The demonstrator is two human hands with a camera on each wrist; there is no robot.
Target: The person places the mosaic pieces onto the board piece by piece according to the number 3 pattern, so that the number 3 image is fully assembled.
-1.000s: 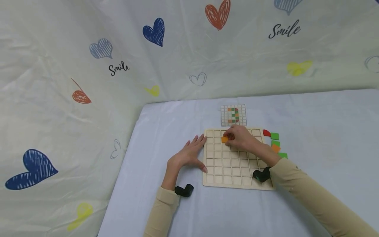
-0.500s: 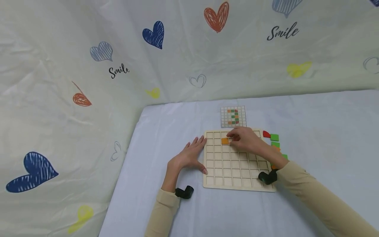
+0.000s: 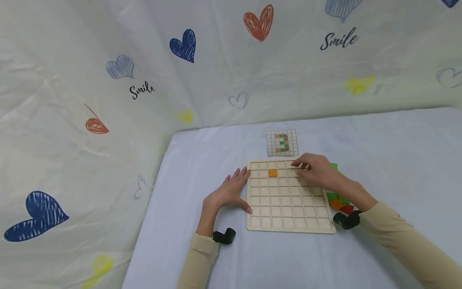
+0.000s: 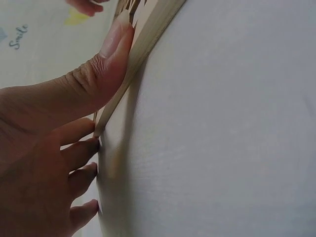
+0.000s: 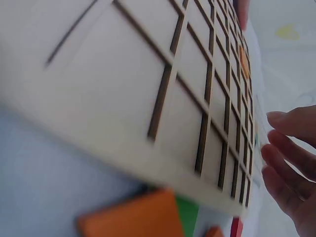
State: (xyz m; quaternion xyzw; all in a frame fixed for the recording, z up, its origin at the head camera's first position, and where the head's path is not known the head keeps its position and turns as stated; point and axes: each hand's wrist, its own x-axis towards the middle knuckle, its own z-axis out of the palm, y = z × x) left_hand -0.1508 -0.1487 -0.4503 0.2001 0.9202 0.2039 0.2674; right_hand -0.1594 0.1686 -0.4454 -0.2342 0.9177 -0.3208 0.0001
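A wooden grid board (image 3: 285,200) lies on the white cloth, with one orange square tile (image 3: 272,172) set in a cell of its second row. My left hand (image 3: 231,190) rests along the board's left edge, fingers spread; in the left wrist view the thumb (image 4: 106,61) touches the edge. Over the board's upper right part hovers my right hand (image 3: 317,170), fingers loosely bent with nothing between them. The right wrist view shows its fingers (image 5: 286,143) apart, and the orange tile seated far off in the grid.
Beyond the board lies a small pattern card (image 3: 282,143) printed with coloured squares. Loose tiles lie along the board's right side: green ones (image 3: 334,165), an orange tile (image 3: 336,204) and a red rounded tile (image 3: 347,209). My right forearm partly covers them. A printed curtain (image 3: 216,60) stands behind.
My right hand has let go of the orange tile, which stays in its cell, and moved right across the board. The left hand keeps its place.
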